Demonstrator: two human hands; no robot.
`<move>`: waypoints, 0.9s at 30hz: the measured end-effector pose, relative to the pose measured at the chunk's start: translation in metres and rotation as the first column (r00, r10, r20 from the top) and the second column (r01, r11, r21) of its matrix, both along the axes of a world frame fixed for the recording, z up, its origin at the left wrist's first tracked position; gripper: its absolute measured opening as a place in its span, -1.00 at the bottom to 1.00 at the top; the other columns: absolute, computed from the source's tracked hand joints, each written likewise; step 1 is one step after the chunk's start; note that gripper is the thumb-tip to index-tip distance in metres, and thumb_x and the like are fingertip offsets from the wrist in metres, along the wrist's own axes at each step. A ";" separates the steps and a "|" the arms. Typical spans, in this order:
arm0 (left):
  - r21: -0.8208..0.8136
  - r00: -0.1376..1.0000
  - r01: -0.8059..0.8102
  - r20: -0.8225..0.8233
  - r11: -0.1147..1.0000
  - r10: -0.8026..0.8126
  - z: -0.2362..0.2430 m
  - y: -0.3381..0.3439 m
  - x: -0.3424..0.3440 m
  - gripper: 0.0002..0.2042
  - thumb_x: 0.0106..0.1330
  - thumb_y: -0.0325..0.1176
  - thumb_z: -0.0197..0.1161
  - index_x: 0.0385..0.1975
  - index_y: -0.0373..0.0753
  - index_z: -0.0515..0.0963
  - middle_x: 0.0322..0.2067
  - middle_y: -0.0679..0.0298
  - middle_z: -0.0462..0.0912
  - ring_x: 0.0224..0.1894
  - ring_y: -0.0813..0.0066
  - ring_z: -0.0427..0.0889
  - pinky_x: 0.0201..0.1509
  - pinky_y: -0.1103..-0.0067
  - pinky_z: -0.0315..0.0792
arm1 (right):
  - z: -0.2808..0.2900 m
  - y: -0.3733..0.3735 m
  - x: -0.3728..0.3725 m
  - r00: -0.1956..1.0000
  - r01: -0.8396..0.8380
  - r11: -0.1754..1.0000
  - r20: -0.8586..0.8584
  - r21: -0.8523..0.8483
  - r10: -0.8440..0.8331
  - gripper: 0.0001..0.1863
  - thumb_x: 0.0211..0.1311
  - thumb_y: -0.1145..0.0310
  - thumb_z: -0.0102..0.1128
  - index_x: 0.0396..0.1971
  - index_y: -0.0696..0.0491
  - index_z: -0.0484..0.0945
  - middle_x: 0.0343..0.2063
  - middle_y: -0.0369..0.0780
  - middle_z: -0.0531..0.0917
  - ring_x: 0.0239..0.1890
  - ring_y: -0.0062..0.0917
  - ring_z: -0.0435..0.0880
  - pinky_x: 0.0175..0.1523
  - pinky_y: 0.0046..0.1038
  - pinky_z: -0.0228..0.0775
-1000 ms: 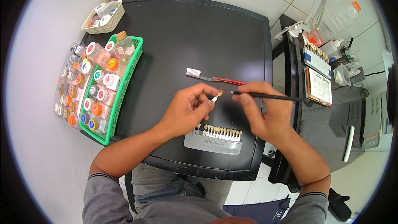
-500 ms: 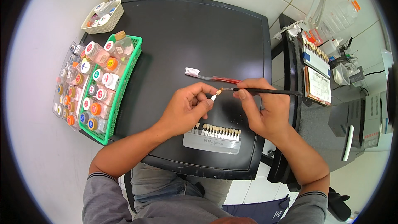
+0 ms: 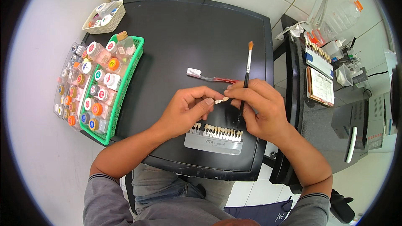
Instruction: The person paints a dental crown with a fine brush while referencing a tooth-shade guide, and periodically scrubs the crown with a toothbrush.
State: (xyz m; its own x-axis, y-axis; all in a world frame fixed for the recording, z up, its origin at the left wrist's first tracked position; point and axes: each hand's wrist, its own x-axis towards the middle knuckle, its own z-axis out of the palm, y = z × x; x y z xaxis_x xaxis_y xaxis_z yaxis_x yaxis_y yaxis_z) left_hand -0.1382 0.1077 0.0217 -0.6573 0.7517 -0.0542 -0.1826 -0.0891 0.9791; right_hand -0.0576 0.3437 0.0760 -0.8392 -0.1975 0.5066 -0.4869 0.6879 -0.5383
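Note:
Pinched between the thumb and fingers of my left hand (image 3: 190, 106) is a shade tab (image 3: 221, 100), a tooth-shaped cream tip on a small white stem. My right hand (image 3: 264, 106) is closed around a black-handled brush (image 3: 247, 73), whose orange-brown bristles point away from me. The fingertips of my right hand are close beside the tab's tip; I cannot tell if they touch it. Just nearer to me lies a grey shade guide (image 3: 213, 144) with a row of tooth-shaped tabs and a gap toward its left. Beyond my hands lies a toothbrush (image 3: 213, 78) with white bristles and a red handle.
On the left stands a green basket (image 3: 138, 58) of small jars, next to a clear rack of jars (image 3: 67, 88). A cream basket (image 3: 119, 16) sits at the far left corner. A side counter on the right bears another shade guide (image 3: 319, 61) and a notebook (image 3: 320, 86).
The brush has swung from lying sideways with its bristles at the tab to upright, bristles pointing away. My right fingers have come close to the tab, which has tilted more level.

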 end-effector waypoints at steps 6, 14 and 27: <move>0.035 0.997 0.075 0.031 0.997 -0.076 0.000 -0.002 0.004 -0.75 0.75 -0.37 0.19 0.16 -0.39 0.72 -0.34 0.38 0.65 -0.36 0.73 0.52 -0.29 0.69 0.41 | -0.002 0.001 0.000 0.999 -0.041 0.994 -0.010 0.099 0.042 -0.58 0.03 0.73 0.36 -0.10 0.00 0.78 -0.30 -0.30 0.72 -0.21 -0.35 0.74 -0.13 -0.25 0.49; -0.068 0.954 0.016 -0.298 0.998 -0.035 0.004 0.001 0.010 -0.76 0.69 -0.47 0.26 0.21 -0.40 0.71 -0.18 0.26 0.77 -0.29 0.65 0.72 -0.19 0.67 0.58 | -0.006 0.002 -0.002 0.999 0.028 1.000 0.016 -0.009 -0.028 -0.79 0.36 0.59 0.41 -0.05 0.09 0.78 -0.35 -0.19 0.68 -0.31 -0.28 0.73 -0.22 -0.30 0.51; -0.107 0.997 -0.064 -0.059 0.992 0.058 -0.007 0.005 0.005 -0.74 0.63 -0.44 0.30 0.19 -0.38 0.73 -0.33 0.36 0.74 -0.36 0.70 0.70 -0.26 0.66 0.56 | -0.003 0.004 0.007 0.995 -0.001 0.955 0.096 -0.297 0.031 -0.72 0.54 0.23 0.49 -0.15 0.18 0.79 -0.29 -0.15 0.81 -0.33 -0.42 0.77 -0.21 -0.44 0.57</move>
State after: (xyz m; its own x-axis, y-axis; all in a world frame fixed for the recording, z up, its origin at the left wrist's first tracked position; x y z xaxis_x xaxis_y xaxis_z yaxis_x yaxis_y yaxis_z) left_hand -0.1331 0.1122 0.0145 -0.7057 0.7020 -0.0956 -0.1253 0.0092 0.9921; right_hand -0.0501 0.3481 0.0730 -0.8861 -0.0650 0.4590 -0.4304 0.4830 -0.7626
